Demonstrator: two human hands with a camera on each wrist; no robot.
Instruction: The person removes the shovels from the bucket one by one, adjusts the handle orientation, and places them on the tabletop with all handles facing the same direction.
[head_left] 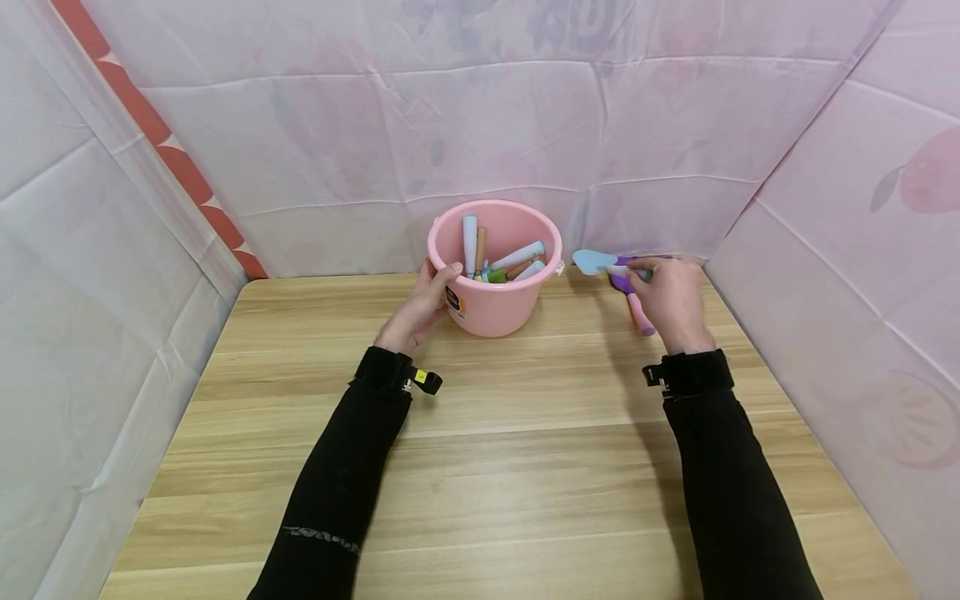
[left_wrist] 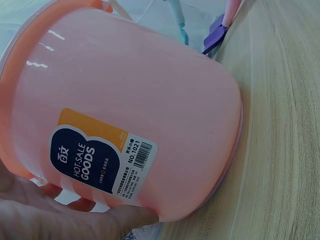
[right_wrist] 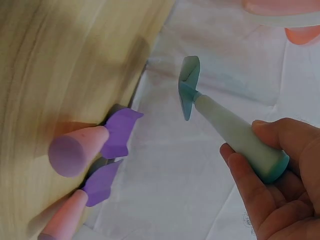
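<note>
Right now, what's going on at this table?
A person sits at a wooden table. Their left hand holds the side of a pink bucket with toy tools standing in it. Their right hand grips a blue-headed toy spatula just beside the bucket. Two purple-headed, pink-handled tools lie on the table nearby.

We see a table (head_left: 525,467) of pale wood-grain boards, walled in by pink sheeting on three sides. On it, toward twelve o'clock, stands a pink bucket (head_left: 491,308), upright, with a dark label on its wall. At about two o'clock, near the table's far edge, lie two purple tools with pink handles (right_wrist: 90,145), side by side and just apart from the bucket. Both forearms cross the boards from six o'clock.
</note>
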